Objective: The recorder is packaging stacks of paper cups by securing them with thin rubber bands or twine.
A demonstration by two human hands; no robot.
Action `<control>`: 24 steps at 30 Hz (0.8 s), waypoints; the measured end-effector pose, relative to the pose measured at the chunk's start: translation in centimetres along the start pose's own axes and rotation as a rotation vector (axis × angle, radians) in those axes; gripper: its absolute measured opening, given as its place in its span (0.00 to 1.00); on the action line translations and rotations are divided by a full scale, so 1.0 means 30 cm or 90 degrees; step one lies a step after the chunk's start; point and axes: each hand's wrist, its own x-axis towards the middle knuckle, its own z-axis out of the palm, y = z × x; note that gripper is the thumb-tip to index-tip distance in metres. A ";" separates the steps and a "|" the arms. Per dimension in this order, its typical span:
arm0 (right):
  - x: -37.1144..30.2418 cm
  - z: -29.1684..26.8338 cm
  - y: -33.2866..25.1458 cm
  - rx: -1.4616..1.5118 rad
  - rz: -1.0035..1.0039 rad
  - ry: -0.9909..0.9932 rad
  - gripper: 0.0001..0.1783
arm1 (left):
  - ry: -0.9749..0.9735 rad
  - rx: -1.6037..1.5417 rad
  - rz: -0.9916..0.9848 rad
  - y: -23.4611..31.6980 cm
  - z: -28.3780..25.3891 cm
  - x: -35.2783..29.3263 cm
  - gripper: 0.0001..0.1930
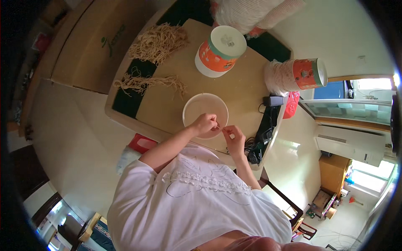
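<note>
My left hand [205, 124] and my right hand [233, 137] meet at the near rim of a shallow white paper bowl [204, 106] on the wooden table [243, 90]. Both pinch the ends of a thin pale strand [220, 127] stretched between their fingertips. The strand is very fine and hard to make out. Two heaps of the same tan strands lie further off, a big one [159, 41] at the table's far left and a flatter one [148, 82] nearer.
A stack of orange-and-white paper bowls [220, 51] stands upside down beyond the white bowl. A second stack [298, 74] lies on its side at the right. Black cables and a charger [268, 123] run along the right edge by a red basket [292, 104]. A cardboard box [90, 46] is at the left.
</note>
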 end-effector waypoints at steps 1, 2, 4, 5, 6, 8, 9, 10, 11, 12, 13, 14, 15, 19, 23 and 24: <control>0.001 0.001 -0.002 0.004 -0.006 -0.011 0.06 | 0.004 -0.109 -0.032 -0.009 0.007 0.003 0.07; 0.001 0.002 -0.007 0.007 -0.012 -0.022 0.06 | 0.004 -0.109 -0.035 -0.018 0.012 0.008 0.07; 0.000 -0.001 -0.029 -0.019 -0.009 -0.038 0.05 | 0.019 -0.267 -0.111 -0.022 0.013 0.019 0.06; -0.001 -0.001 -0.035 -0.047 -0.008 -0.054 0.04 | 0.019 -0.267 -0.113 -0.025 0.011 0.020 0.06; -0.003 0.000 -0.034 -0.047 -0.006 -0.052 0.04 | 0.021 -0.218 -0.120 -0.017 0.010 0.018 0.07; -0.004 -0.001 -0.025 -0.051 -0.001 -0.032 0.04 | 0.021 -0.169 -0.128 0.002 0.002 0.021 0.07; -0.003 -0.001 -0.020 -0.050 0.002 -0.031 0.04 | 0.013 -0.155 -0.192 0.017 -0.006 0.018 0.07; 0.005 0.000 -0.013 -0.039 0.001 -0.022 0.04 | 0.004 -0.140 -0.255 0.024 -0.009 0.016 0.07; 0.014 0.002 -0.006 -0.028 0.000 -0.013 0.04 | 0.002 -0.139 -0.258 0.022 -0.009 0.016 0.07; 0.026 0.004 -0.001 -0.028 0.001 -0.012 0.04 | -0.007 -0.116 -0.262 0.022 -0.008 0.015 0.07; 0.040 0.008 0.005 -0.016 0.018 -0.021 0.04 | -0.015 -0.093 -0.266 0.021 -0.006 0.014 0.06; 0.049 0.010 0.010 -0.003 0.035 -0.031 0.04 | -0.016 -0.092 -0.267 -0.002 0.004 0.018 0.06; 0.058 0.012 0.017 -0.003 0.034 -0.030 0.04 | 0.037 -0.026 -0.149 -0.019 0.020 0.022 0.06; 0.075 0.018 0.049 -0.025 0.066 -0.054 0.05 | 0.192 0.220 0.168 -0.025 0.040 -0.001 0.05; 0.094 0.010 0.049 -0.047 0.051 -0.074 0.05 | 0.172 0.392 0.291 0.060 0.030 -0.061 0.05; 0.103 0.009 0.046 -0.046 0.050 -0.074 0.05 | 0.140 0.485 0.353 0.080 0.028 -0.077 0.05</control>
